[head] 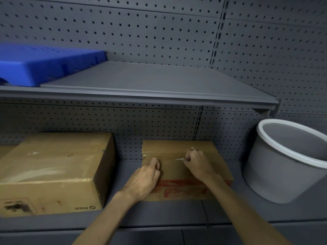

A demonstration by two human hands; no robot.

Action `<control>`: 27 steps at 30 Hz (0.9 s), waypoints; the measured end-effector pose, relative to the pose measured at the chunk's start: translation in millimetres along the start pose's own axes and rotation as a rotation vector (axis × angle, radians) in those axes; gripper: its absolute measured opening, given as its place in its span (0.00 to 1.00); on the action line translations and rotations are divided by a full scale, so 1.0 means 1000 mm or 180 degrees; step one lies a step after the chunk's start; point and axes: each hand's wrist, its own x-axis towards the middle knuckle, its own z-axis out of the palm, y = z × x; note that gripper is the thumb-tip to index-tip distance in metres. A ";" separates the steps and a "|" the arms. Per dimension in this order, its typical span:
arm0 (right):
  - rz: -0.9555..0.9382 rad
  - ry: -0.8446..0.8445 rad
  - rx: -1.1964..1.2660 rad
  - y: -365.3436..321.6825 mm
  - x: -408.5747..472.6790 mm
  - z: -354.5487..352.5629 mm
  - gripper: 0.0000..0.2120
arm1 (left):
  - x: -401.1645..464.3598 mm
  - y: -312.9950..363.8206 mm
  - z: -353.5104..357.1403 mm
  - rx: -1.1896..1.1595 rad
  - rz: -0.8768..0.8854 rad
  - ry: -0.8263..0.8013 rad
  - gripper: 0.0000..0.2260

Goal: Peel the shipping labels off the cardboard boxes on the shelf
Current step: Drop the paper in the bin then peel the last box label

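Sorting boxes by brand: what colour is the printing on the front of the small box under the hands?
Red, on the small box's front face; the single head view shows it.

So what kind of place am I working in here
Probably a stockroom or shop storage area: grey metal shelving backed by pegboard panels, cardboard boxes on the lower shelf, a blue plastic crate above and a grey bin to the right.

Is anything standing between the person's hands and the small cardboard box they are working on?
Nothing visible. Both the left hand and the right hand already rest on top of the small cardboard box, fingers curled at the clear tape strip. The larger box and the grey bucket sit off to either side.
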 end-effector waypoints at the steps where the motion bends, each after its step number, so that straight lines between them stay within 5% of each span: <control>1: 0.0108 -0.0011 -0.0038 0.007 -0.001 -0.005 0.10 | 0.000 -0.001 -0.001 -0.0071 -0.0024 -0.0026 0.04; 9: 0.0284 -0.0118 0.0036 0.006 -0.001 -0.009 0.11 | 0.000 -0.004 -0.003 0.0014 0.0113 -0.0086 0.09; 15: 0.0166 -0.0195 0.0281 0.006 -0.001 -0.005 0.11 | 0.000 -0.017 -0.003 -0.0570 0.0155 0.0197 0.01; 24: 0.0186 -0.0097 -0.0073 -0.004 -0.002 -0.006 0.10 | -0.003 -0.014 0.010 -0.0372 0.0236 0.0085 0.21; 27: -0.0076 -0.0198 0.0026 -0.012 0.002 0.009 0.07 | 0.002 -0.010 0.010 -0.0243 0.0323 0.0226 0.14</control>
